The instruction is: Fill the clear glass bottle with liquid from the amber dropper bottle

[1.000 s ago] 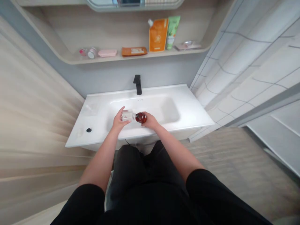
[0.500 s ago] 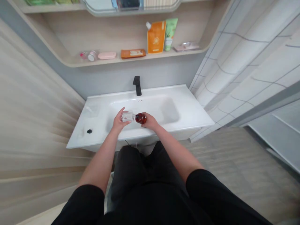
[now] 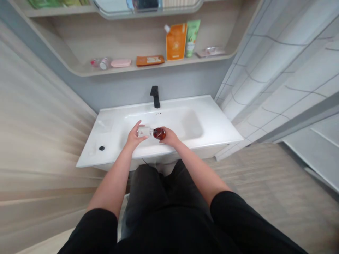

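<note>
Over the front part of the white washbasin (image 3: 174, 120), my left hand (image 3: 133, 137) grips a small clear bottle (image 3: 144, 131), fingers behind it and thumb in front. The clear bottle lies tilted on its side, its neck pointing right. My right hand (image 3: 169, 137) is closed around a dark red-brown bottle (image 3: 159, 133), whose top faces the neck of the clear one. The two mouths meet or nearly meet; I cannot tell whether they touch or whether liquid passes between them.
A black faucet (image 3: 155, 97) rises behind the basin. On the counter's left lies a small black round piece (image 3: 101, 148). The shelf above carries an orange pouch (image 3: 176, 41), a green tube (image 3: 192, 37), an orange packet (image 3: 150, 60) and a pink case (image 3: 121, 63). A pale curtain (image 3: 39, 141) hangs at left.
Both hands keep the bottles in nearly the same place. The camera view has shifted very slightly.
</note>
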Tool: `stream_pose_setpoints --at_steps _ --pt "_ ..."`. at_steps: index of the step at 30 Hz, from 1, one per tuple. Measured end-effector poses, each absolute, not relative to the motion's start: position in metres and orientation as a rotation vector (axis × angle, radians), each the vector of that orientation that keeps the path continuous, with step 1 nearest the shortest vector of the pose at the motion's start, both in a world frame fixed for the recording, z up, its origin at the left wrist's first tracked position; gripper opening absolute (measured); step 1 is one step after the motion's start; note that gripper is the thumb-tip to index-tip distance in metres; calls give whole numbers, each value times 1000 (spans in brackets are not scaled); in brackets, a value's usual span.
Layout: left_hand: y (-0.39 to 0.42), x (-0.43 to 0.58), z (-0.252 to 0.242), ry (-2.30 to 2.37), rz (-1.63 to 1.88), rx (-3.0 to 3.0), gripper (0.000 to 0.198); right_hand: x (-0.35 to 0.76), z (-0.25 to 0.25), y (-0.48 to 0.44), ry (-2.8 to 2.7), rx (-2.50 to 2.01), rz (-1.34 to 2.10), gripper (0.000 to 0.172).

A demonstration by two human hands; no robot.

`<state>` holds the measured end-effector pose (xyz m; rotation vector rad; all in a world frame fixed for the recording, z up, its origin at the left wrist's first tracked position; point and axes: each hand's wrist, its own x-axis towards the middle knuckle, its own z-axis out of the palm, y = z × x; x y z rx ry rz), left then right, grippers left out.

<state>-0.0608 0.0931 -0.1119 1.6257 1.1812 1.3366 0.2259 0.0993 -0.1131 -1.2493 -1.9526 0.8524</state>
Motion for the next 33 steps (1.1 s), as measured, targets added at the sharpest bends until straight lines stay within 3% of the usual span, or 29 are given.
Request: stream_pose_setpoints --at_steps 33 --pt "94 -60 -72 1258 1203 1760 116 226 -109 96 -1912 -1249 851 87"
